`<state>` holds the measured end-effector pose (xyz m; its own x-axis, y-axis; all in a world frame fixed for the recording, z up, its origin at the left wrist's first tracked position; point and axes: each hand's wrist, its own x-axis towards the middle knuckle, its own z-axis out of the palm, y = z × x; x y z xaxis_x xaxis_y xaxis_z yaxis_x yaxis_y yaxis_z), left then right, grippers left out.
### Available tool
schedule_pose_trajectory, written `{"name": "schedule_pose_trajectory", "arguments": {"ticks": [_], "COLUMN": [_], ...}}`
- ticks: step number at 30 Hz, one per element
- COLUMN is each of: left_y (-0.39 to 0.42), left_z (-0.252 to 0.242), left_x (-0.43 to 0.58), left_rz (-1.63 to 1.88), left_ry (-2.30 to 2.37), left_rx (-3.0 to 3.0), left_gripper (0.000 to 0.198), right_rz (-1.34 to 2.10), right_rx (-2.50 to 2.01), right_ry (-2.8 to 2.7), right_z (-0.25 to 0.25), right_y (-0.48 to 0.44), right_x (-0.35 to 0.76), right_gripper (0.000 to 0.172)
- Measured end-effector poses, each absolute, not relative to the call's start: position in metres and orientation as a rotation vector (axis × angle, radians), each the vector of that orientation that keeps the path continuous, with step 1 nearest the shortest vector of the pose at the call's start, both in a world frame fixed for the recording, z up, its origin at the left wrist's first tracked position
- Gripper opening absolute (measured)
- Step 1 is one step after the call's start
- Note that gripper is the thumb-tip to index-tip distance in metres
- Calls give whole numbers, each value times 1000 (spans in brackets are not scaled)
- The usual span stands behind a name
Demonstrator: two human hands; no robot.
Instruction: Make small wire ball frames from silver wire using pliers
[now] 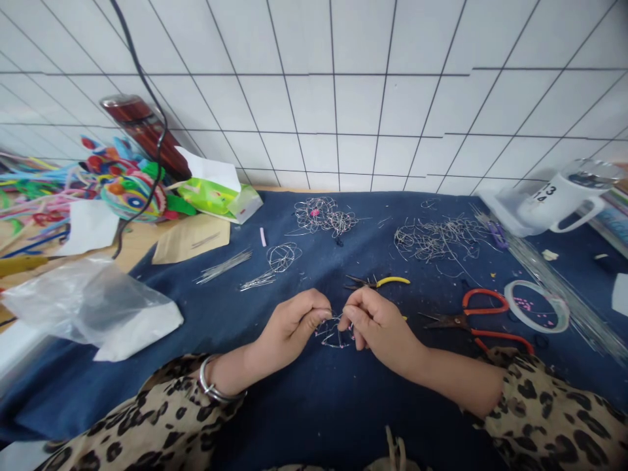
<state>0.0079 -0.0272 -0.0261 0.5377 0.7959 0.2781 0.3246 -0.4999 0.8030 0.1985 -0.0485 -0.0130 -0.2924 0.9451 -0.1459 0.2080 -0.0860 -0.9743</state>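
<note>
Two bare hands meet over navy cloth: the left hand (294, 330) and the right hand (392, 337) keep their fingers (314, 319) narrow, pinched at opposite sides of one small beaded wire frame (335, 345) at the centre of the clock. One pair of yellow-handled pliers (392, 280) lies just beyond, between 1 and 2 o'clock; one pair of red-handled snips (485, 302) rests at 3, its tips near the right hand.

Three wire clusters ring the work: a loose coil (283, 257) between 10 and 11, a tangle with a pink spot (321, 216) at 12, and a wider tangle (436, 239) near 2. Two short wire bundles (226, 266) lie at 10; a long sheaf (564, 294) slants between 2 and 3.

The navy cloth (220, 320) runs to the tiled wall (363, 104) at 12 o'clock, with a stretch of room between the left hand and a clear plastic bag (93, 294) at 9. Past the cloth's left edge, the wooden tabletop (140, 245) shows.

At 3, one round translucent dish (562, 317) holds pink beads (524, 304). One white mug (554, 203) stands at 2, its contents hidden.
</note>
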Motion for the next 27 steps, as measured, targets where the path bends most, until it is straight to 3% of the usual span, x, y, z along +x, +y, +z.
{"name": "schedule_pose_trajectory", "arguments": {"ticks": [27], "left_y": [-21], "left_z": [-20], "left_x": [7], "left_rz": [620], "left_ry": [916], "left_rx": [1708], "left_gripper": [24], "right_rz": [1521], "right_rx": [-1194], "right_ry": [-1355], "right_z": [-28], "right_y": [-48], "right_x": [200], "right_gripper": [16]}}
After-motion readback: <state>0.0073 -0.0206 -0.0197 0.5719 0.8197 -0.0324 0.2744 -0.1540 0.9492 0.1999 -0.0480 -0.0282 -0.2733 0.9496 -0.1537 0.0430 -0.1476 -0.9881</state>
